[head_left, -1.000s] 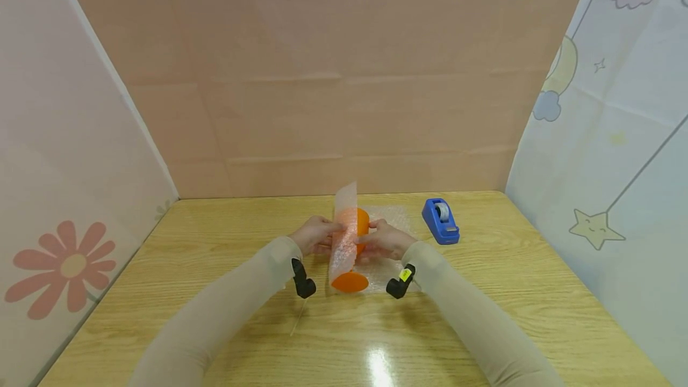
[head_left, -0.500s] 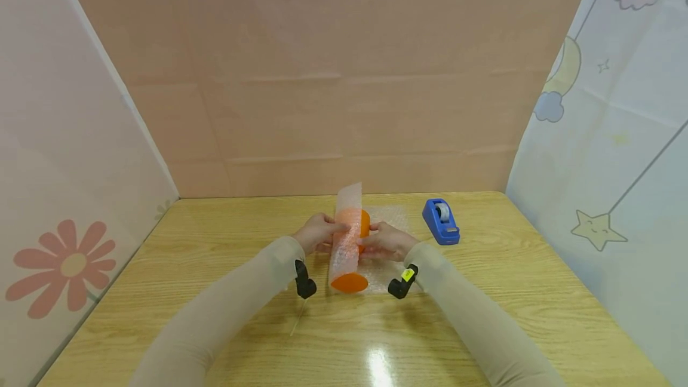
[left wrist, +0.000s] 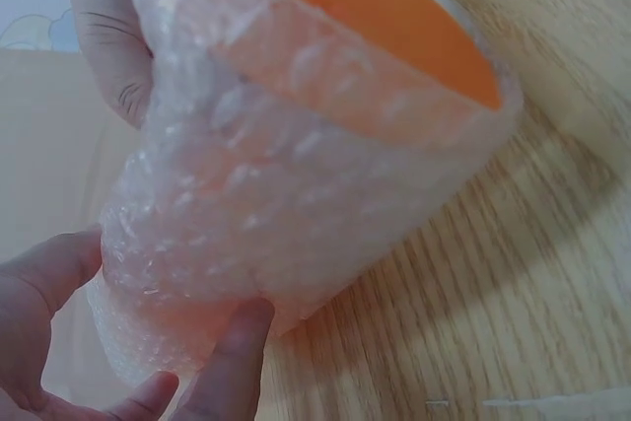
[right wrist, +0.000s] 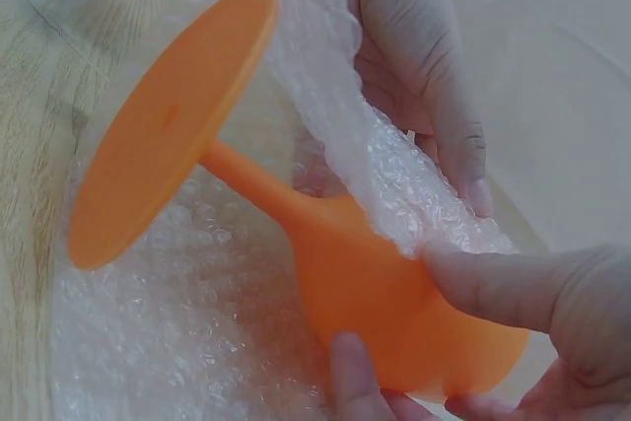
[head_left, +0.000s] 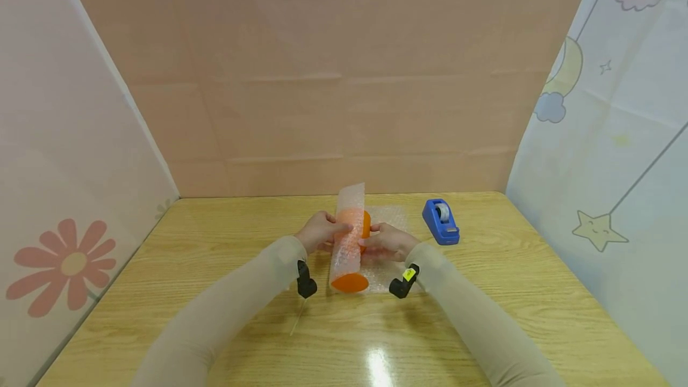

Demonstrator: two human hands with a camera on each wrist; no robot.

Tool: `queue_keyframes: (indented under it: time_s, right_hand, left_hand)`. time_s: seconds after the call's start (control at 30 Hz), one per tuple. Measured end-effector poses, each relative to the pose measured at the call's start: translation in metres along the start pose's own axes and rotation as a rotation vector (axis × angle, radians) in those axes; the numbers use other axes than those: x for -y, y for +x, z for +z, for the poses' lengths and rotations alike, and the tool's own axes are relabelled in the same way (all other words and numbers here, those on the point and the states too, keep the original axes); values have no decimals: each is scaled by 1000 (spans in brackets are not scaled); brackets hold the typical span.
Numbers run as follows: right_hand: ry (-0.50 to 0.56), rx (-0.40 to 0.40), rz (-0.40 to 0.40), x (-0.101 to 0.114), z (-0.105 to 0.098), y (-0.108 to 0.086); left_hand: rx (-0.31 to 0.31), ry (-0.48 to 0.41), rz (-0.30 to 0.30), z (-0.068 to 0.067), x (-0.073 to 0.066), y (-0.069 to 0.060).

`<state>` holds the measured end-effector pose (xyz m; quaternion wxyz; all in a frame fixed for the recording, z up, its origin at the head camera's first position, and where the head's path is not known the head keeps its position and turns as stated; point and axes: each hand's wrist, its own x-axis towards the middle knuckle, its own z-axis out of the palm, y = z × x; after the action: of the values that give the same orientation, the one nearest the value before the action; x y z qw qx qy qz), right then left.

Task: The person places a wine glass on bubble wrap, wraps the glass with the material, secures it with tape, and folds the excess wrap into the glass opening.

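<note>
Tape dispenser (head_left: 441,221) sat at two o'clock; left hand (head_left: 318,232) pinched bubble wrap (head_left: 346,252), right hand (head_left: 391,241) gripped goblet (right wrist: 365,288), foot (head_left: 350,282) toward six.

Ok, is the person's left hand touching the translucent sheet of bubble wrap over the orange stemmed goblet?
Touching. The left wrist view shows it: fingertips of the left hand press directly against the bubble wrap, with no gap visible.
</note>
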<state>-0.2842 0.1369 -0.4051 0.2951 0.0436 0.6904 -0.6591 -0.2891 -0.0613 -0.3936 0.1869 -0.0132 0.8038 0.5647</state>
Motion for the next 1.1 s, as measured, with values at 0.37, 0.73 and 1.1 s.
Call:
queue_keyframes:
  time_s: [0.37, 0.73, 1.1]
  right_hand:
    - [-37, 44, -41, 2, -1, 1]
    - [-98, 106, -122, -1, -3, -2]
    - [-90, 101, -97, 2, -6, -4]
  left_hand:
    - [4, 16, 17, 0, -4, -4]
    - [-1, 15, 27, 1, 1, -1]
    - [-3, 9, 19, 4, 1, 1]
